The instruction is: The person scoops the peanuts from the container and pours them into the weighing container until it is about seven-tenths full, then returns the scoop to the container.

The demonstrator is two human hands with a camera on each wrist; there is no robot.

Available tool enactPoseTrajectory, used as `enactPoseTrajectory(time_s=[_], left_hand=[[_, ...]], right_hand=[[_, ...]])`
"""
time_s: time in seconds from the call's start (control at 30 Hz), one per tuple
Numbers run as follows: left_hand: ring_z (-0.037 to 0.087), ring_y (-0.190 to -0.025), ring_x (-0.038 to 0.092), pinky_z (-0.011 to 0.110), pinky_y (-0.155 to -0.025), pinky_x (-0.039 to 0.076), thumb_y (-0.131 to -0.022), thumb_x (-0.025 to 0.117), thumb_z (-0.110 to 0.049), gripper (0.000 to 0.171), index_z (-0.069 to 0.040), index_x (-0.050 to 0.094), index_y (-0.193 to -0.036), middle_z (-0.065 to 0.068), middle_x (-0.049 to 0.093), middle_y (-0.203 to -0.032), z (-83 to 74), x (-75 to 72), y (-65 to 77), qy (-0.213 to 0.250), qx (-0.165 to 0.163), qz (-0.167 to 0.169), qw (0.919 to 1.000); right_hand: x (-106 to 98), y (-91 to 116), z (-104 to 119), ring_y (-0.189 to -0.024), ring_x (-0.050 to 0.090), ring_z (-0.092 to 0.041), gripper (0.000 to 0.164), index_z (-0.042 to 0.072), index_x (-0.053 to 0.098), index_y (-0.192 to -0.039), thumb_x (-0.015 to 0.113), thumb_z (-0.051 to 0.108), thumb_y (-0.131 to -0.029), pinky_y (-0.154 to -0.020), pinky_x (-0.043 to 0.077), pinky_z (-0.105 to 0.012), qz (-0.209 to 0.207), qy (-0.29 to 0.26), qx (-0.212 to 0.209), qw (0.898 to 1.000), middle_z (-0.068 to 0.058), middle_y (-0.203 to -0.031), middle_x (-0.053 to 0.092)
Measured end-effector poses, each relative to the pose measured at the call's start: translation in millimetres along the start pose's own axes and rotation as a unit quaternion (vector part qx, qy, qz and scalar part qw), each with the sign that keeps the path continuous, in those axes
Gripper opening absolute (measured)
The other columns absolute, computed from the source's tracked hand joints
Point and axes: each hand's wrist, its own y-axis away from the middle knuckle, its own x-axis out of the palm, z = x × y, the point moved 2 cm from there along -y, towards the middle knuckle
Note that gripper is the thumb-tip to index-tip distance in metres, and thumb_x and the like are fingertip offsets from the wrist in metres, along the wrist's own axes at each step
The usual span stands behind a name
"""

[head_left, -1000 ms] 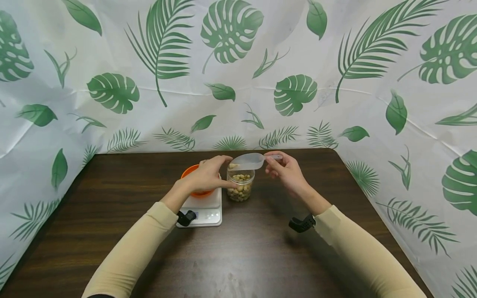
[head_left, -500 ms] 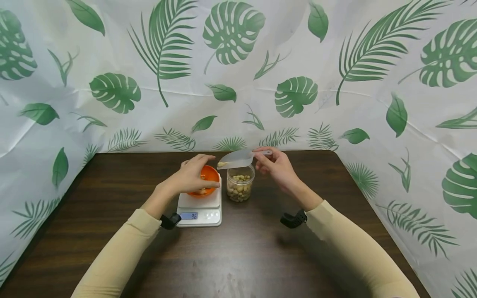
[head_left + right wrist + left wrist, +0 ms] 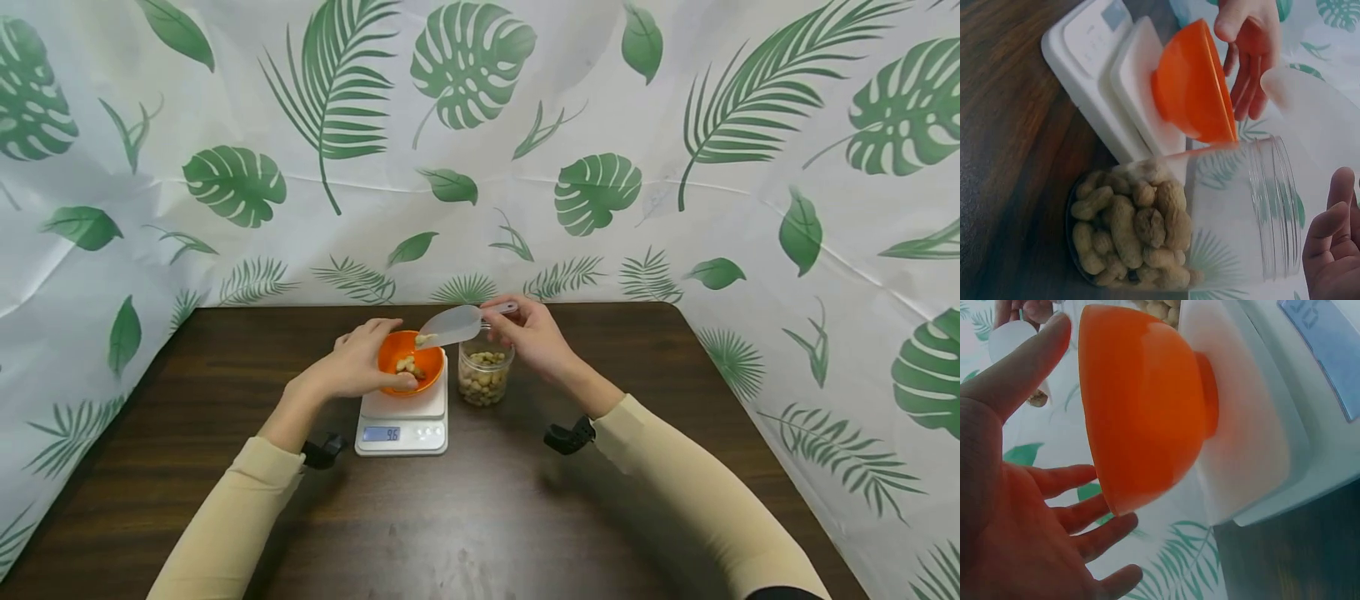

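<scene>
My right hand pinches the handle of a translucent plastic scoop, which tilts tip-down over the right rim of an orange bowl. A peanut lies at the scoop's tip. Several peanuts are inside the bowl. The bowl stands on a white kitchen scale whose display reads about 9.6. Around the bowl's left side my left hand spreads, thumb and fingers apart by the rim; in the left wrist view the fingertips are close to it, and contact is unclear.
Just right of the scale stands a clear lidless jar, part-filled with peanuts in the shell. The dark wooden table ends at the back against a leaf-print sheet.
The scoop has moved left with my right hand, from above the jar to the bowl's rim, its tip now lower. My left hand has drawn left, uncovering the bowl and the scale's display.
</scene>
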Motion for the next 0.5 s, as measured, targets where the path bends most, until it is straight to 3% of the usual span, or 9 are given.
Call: enactPoseTrajectory(time_s=[0.3,0.5], left_hand=[[0.043,-0.141,0.036,0.072,-0.107,0.023,-0.082,0.081,-0.054,0.104,0.002,0.035,-0.157,0.023,0.039,-0.155,4.0,2.6,3.6,-0.002,-0.006,0.017,0.9998],[0.041,-0.137,0.040,0.071,-0.106,0.025,-0.081,0.082,-0.051,0.102,0.002,0.037,-0.156,0.022,0.042,-0.153,5.0,3.0,3.6,0.010,-0.001,0.016,0.9998]], right_hand=[[9.5,-6.0,0.2,-0.070,0.060,-0.022,0.027,0.002,0.066,-0.124,0.060,0.020,-0.106,-0.063,0.050,-0.033,0.022,0.029,-0.004,0.999,-0.027,-0.092,0.066],[13.6,-6.1,4.0,-0.078,0.065,-0.028,0.024,0.006,0.068,-0.121,0.063,0.022,-0.105,-0.066,0.054,-0.032,0.028,0.076,-0.009,0.997,-0.024,-0.091,0.068]])
